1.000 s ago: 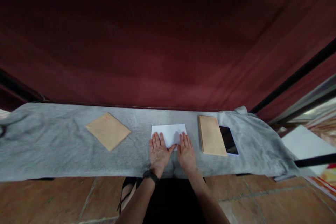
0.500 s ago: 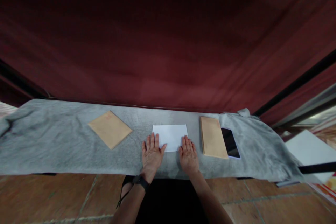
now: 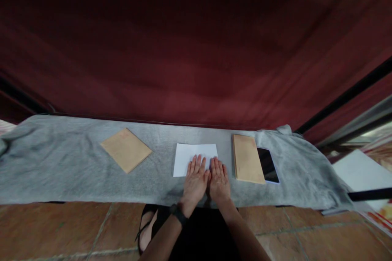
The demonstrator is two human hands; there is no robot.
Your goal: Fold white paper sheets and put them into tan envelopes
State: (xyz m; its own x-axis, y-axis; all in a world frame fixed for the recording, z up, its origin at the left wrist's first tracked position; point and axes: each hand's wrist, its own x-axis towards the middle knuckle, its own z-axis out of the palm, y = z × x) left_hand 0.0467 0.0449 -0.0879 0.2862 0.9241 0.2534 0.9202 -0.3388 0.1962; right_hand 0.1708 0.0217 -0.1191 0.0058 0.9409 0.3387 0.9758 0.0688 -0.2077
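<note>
A folded white sheet of paper (image 3: 190,154) lies on a grey cloth (image 3: 61,167) that covers a long low surface. My left hand (image 3: 196,179) lies flat on the sheet's near edge with its fingers stretched out; a dark watch is on that wrist. Right beside it, my right hand (image 3: 219,178) is also flat and open, its fingertips on the paper's near right part. The two hands touch side by side.
A tan envelope (image 3: 126,149) lies to the left on the cloth. A stack of tan envelopes (image 3: 246,158) sits to the right, with a dark phone (image 3: 268,165) next to it. A dark red curtain (image 3: 196,49) hangs behind. Tiled floor (image 3: 61,228) is in front.
My left hand slid right along the paper's near edge until it met my right hand. The right hand barely moved. The paper stayed in place.
</note>
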